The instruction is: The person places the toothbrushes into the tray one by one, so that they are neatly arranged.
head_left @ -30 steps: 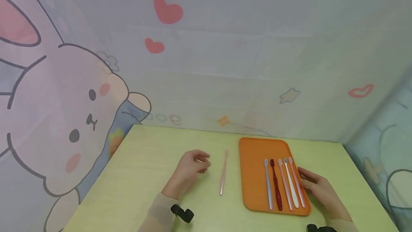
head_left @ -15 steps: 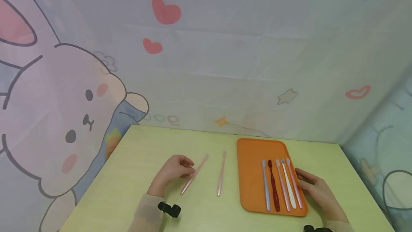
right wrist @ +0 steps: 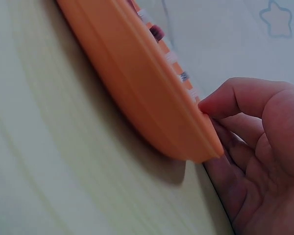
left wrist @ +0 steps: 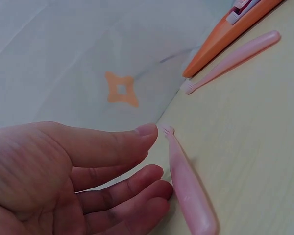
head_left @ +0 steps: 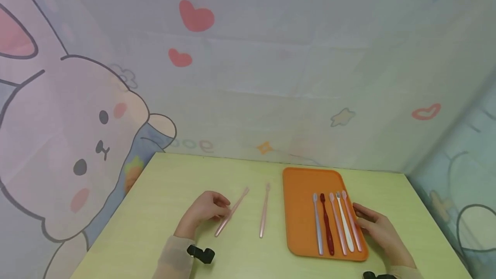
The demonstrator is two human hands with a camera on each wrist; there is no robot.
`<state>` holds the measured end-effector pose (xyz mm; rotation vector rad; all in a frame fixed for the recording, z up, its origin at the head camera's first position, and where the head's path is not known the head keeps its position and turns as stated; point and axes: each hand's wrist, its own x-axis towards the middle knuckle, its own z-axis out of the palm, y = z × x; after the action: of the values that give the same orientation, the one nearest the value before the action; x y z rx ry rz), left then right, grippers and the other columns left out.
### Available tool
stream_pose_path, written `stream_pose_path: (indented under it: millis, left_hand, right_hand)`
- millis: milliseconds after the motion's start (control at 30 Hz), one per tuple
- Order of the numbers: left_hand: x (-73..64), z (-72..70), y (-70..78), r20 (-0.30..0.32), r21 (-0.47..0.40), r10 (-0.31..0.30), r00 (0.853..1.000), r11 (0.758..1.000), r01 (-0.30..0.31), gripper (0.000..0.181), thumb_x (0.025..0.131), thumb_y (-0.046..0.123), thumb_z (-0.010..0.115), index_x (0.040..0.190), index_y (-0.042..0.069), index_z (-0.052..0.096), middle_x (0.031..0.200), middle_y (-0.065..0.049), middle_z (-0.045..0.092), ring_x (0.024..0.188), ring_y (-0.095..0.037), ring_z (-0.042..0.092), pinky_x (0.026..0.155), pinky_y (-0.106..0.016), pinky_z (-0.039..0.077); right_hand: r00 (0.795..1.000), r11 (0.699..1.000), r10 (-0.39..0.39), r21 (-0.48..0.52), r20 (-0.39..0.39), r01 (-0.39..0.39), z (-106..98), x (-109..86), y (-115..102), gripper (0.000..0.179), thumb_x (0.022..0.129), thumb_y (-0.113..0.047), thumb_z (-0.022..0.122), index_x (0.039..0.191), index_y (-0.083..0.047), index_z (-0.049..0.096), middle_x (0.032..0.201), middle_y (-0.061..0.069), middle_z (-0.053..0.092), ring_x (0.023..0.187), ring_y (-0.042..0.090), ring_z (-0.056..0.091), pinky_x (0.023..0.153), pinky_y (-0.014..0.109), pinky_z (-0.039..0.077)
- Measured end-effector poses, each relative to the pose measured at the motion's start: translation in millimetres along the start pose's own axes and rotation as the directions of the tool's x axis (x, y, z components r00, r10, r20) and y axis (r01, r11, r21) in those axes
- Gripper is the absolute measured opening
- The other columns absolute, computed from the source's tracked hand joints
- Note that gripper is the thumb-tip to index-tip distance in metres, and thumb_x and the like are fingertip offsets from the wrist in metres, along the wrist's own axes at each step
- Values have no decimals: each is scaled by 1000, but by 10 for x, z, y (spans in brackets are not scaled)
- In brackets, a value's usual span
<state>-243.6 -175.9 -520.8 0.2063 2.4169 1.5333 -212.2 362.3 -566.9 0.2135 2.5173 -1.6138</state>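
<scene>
My left hand [head_left: 206,211] is beside a slanted pink toothbrush [head_left: 222,228] on the table. The left wrist view shows its fingers loosely bent next to the toothbrush handle [left wrist: 188,191], with nothing between thumb and fingers. Another pink toothbrush [head_left: 264,214] lies nearly straight, between that one and the orange tray [head_left: 302,218]. On the tray's right half several toothbrushes lie side by side: blue [head_left: 317,227], dark red [head_left: 327,225], white [head_left: 345,223] and pink ones. My right hand [head_left: 381,231] grips the tray's right edge, thumb on the rim [right wrist: 206,132] and fingers partly hidden behind it.
The pale yellow table [head_left: 186,175] ends at the back against a hanging cloth [head_left: 248,76] printed with a rabbit and hearts. Another printed cloth [head_left: 457,210] hangs along the right side. Black wrist cameras [head_left: 200,254] sit on both wrists.
My left hand has moved left and toward me, away from the straighter pink toothbrush. The slanted pink toothbrush, not visible in the earliest frame, now shows at its fingers. The right hand stays on the tray.
</scene>
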Motion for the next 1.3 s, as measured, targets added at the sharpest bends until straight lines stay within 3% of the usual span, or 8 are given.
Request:
stream_pose_path:
  millis: [233, 633, 867, 1100, 1300]
  left_hand:
    - [-43, 32, 49, 14, -5, -3, 1000, 1000, 3, 26, 85, 0, 84, 108, -8, 73, 88, -11, 70, 69, -19, 67, 64, -34, 62]
    - [-40, 138, 52, -37, 65, 3, 999, 998, -1, 26, 82, -4, 87, 103, -6, 73, 85, -9, 68, 67, -16, 66, 60, -32, 61]
    - [-40, 174, 34, -45, 99, 14, 999, 995, -10, 26, 80, -6, 88, 101, -5, 73, 85, -9, 65, 63, -16, 66, 59, -32, 62]
    - [-48, 219, 44, -43, 167, 33, 999, 986, -26, 24, 79, -4, 89, 99, -3, 75, 83, -7, 59, 60, -15, 64, 57, -30, 59]
    - [-53, 225, 61, -37, 204, 46, 998, 978, -38, 24, 79, -4, 89, 99, -3, 74, 83, -7, 60, 59, -15, 64, 56, -29, 58]
  right_hand:
    - [1000, 1000, 3, -15, 2, -3, 6, 11, 17, 67, 105, -20, 68, 162, 2, 39, 159, 30, 46, 111, 1, 60, 85, 24, 59]
    - [1000, 1000, 6, -22, -8, -6, 2, 4, 10, 66, 105, -19, 67, 162, 3, 40, 159, 30, 46, 115, 8, 62, 85, 24, 60]
    - [1000, 1000, 2, -19, -3, -3, 12, 5, 5, 65, 106, -18, 66, 161, 3, 40, 159, 31, 46, 116, 7, 61, 85, 23, 59]
    - [1000, 1000, -7, -11, -3, 7, 20, 17, 12, 63, 108, -17, 65, 162, 3, 39, 159, 30, 47, 110, -1, 59, 86, 23, 59]
    - [1000, 1000, -3, -21, -14, 3, 25, 12, 3, 63, 108, -18, 64, 162, 4, 39, 159, 31, 46, 117, 10, 62, 85, 24, 60]
